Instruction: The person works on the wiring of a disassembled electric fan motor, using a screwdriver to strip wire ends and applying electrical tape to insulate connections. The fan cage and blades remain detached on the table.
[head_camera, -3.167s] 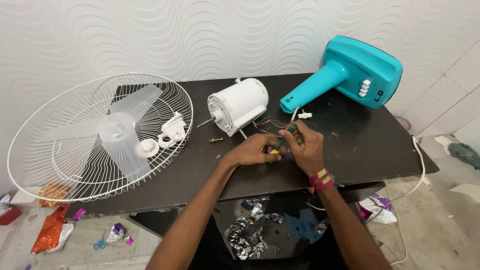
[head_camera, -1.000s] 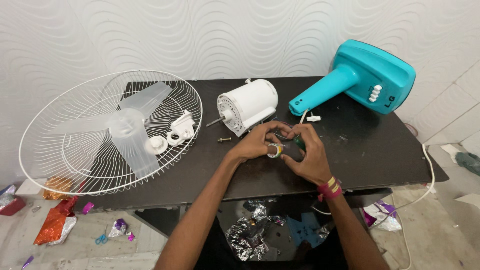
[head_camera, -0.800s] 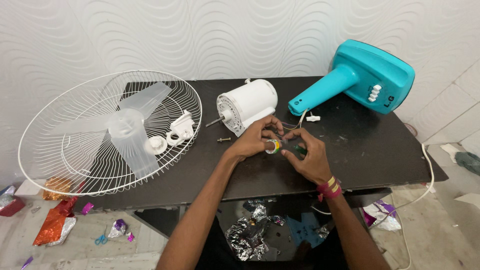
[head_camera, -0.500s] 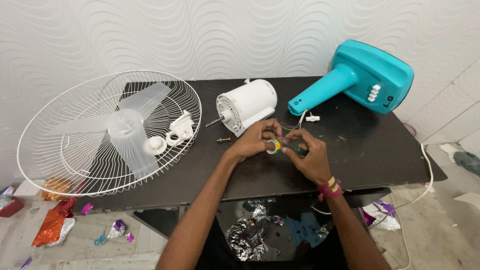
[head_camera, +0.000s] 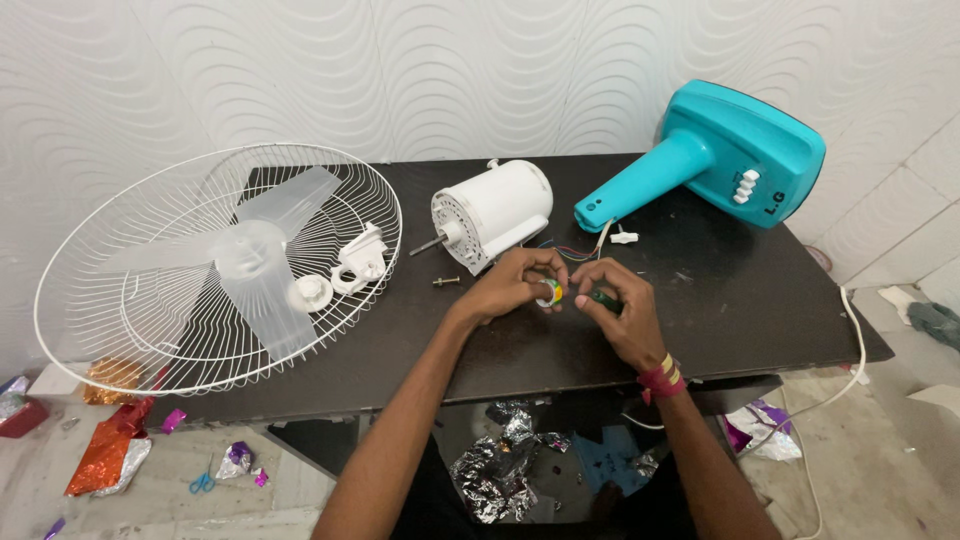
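Grille (head_camera: 130, 300) cradles blade (head_camera: 250, 275) off the bench's (head_camera: 750, 310) left edge; left hand (head_camera: 510, 285) pinches tape (head_camera: 551, 292), right hand (head_camera: 620, 310) clamps a green part (head_camera: 604, 297) mid-bench.

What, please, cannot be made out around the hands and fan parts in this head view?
- Small green part under the right hand: mostly covered by fingers.
- Tape roll in the left hand: partly hidden by the thumb, so the grip is unclear.
- Wires: their ends vanish behind both hands.
- Blade: translucent, edges blur into the guard.
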